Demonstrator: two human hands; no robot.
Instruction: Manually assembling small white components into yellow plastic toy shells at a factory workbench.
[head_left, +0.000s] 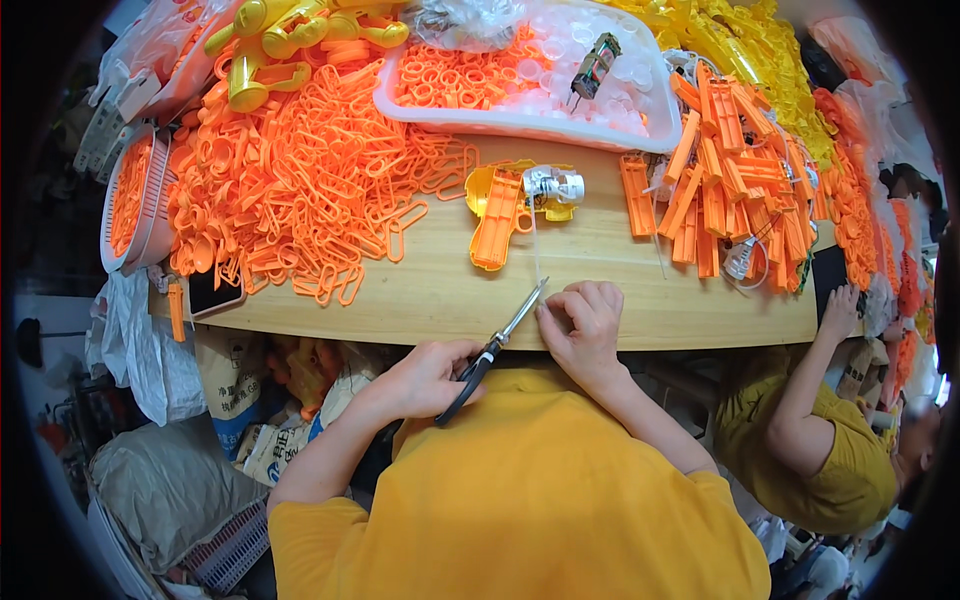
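Observation:
My left hand (440,377) is closed round the black handles of a pair of scissors (518,322), whose silver blades point up and right over the table's front edge. My right hand (588,325) is closed beside the blade tips, its fingers curled. A thin pale wire (537,245) runs down to the blade tips by those fingers; its end is hidden. Beyond the hands lies a yellow toy-gun half shell (480,262) with an orange battery holder (497,215) in it. A clear round part with a white end (553,187) sits at its top right.
Orange clip-like loops (330,170) are heaped at left. A white tray (520,125) of orange rings and clear caps stands at the back. More orange battery holders (730,190) with wires are piled at right. A co-worker's arm (805,400) reaches the table's right end.

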